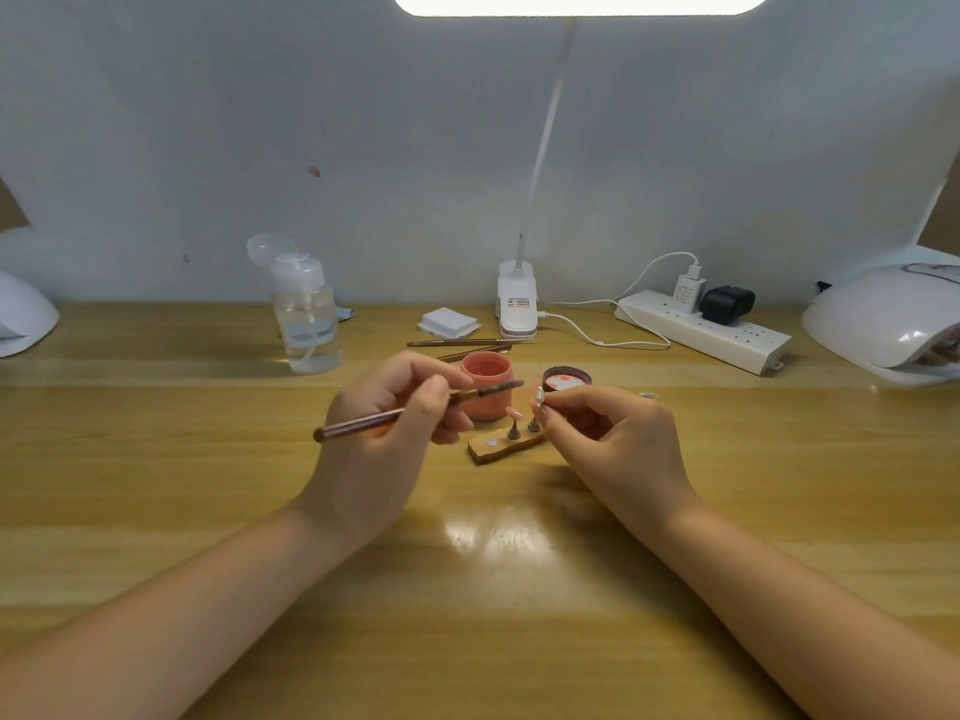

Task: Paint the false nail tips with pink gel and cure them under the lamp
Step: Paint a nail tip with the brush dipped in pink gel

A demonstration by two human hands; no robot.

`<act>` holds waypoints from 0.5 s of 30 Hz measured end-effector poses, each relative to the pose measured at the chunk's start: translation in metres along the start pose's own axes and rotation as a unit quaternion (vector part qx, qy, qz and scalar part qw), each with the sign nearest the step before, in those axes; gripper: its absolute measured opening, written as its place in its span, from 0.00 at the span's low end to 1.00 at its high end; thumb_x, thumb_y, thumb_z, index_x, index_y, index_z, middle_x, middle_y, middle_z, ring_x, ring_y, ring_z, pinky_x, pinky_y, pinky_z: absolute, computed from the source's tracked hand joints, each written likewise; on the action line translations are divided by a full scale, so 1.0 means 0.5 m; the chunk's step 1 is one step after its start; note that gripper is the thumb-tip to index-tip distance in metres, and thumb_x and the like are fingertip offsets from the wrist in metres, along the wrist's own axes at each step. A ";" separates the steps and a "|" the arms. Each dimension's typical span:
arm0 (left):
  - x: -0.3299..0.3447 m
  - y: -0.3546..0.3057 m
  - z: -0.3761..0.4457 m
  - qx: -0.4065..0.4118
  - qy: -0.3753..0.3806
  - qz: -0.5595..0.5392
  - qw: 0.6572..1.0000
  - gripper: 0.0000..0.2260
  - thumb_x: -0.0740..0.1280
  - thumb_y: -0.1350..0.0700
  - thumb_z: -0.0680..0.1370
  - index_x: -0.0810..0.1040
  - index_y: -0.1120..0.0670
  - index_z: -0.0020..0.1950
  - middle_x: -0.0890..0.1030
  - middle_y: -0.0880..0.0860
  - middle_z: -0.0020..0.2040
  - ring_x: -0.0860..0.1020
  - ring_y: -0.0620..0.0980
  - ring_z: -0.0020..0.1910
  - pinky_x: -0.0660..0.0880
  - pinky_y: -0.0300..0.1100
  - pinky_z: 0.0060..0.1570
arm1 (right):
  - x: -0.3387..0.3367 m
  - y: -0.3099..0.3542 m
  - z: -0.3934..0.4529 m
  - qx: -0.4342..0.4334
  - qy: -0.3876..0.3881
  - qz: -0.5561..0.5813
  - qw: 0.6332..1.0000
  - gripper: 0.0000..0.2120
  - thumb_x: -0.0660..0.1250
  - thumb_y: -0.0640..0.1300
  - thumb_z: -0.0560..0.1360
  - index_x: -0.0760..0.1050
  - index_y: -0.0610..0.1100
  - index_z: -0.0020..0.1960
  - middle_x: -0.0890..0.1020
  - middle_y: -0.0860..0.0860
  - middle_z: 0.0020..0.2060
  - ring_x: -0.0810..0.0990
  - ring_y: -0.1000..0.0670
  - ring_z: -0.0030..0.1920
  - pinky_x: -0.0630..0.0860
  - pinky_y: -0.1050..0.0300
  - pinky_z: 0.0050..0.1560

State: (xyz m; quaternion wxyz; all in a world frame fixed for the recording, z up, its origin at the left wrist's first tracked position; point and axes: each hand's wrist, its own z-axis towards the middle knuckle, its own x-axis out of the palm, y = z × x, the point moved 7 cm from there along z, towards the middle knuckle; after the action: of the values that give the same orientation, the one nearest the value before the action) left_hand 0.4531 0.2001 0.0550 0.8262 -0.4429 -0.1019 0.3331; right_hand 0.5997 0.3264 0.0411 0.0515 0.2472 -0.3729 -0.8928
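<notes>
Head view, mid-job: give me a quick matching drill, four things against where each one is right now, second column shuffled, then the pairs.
Things:
1. brush
2. nail tip
3. jar lid
4. curing lamp

Places:
A. far right of the desk, beside the power strip
B. pinched in the right hand
C. held in the left hand, bristle end in front of the pink gel jar
D. lying upturned on the desk, right of the jar

Pairs: 1-C, 2-B, 3-D, 4-A
</notes>
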 end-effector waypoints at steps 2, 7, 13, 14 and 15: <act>0.008 -0.007 -0.011 0.025 0.015 0.023 0.999 0.09 0.62 0.55 0.77 0.80 0.56 0.49 0.84 0.48 0.39 0.82 0.45 0.39 0.77 0.35 0.39 | -0.001 0.002 0.000 -0.005 0.000 -0.003 1.000 0.06 0.73 0.38 0.71 0.84 0.43 0.48 0.85 0.51 0.39 0.81 0.54 0.41 0.79 0.58 0.44; 0.024 -0.027 -0.021 0.083 0.041 0.078 0.993 0.10 0.61 0.52 0.77 0.79 0.53 0.53 0.83 0.45 0.44 0.83 0.43 0.46 0.78 0.36 0.46 | -0.003 0.005 -0.001 -0.019 -0.014 -0.007 1.000 0.06 0.74 0.37 0.71 0.84 0.42 0.48 0.85 0.51 0.39 0.81 0.55 0.41 0.78 0.59 0.44; 0.036 -0.034 -0.028 0.100 0.065 0.113 0.986 0.12 0.60 0.53 0.77 0.81 0.56 0.52 0.84 0.50 0.44 0.83 0.45 0.45 0.79 0.40 0.44 | -0.005 0.007 -0.001 -0.034 -0.015 -0.017 0.999 0.06 0.74 0.37 0.71 0.84 0.42 0.48 0.85 0.50 0.39 0.82 0.54 0.39 0.79 0.57 0.43; 0.036 -0.035 -0.029 0.099 0.066 0.112 0.987 0.11 0.60 0.53 0.76 0.81 0.55 0.51 0.83 0.49 0.42 0.82 0.44 0.43 0.79 0.39 0.43 | -0.005 0.006 -0.001 -0.032 -0.015 -0.016 0.999 0.06 0.74 0.37 0.71 0.84 0.42 0.48 0.85 0.50 0.38 0.82 0.53 0.39 0.79 0.57 0.43; 0.034 -0.036 -0.030 0.098 0.064 0.106 0.987 0.11 0.60 0.54 0.76 0.81 0.54 0.49 0.83 0.48 0.41 0.82 0.44 0.42 0.78 0.37 0.41 | -0.004 0.004 -0.001 -0.029 -0.015 -0.014 0.999 0.06 0.73 0.37 0.71 0.84 0.42 0.48 0.85 0.50 0.38 0.82 0.53 0.39 0.79 0.56 0.43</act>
State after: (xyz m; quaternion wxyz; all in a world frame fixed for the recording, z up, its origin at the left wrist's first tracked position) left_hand 0.4810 0.1940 0.0587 0.8303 -0.3887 0.0315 0.3982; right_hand 0.6014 0.3251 0.0432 0.0403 0.2380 -0.3441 -0.9074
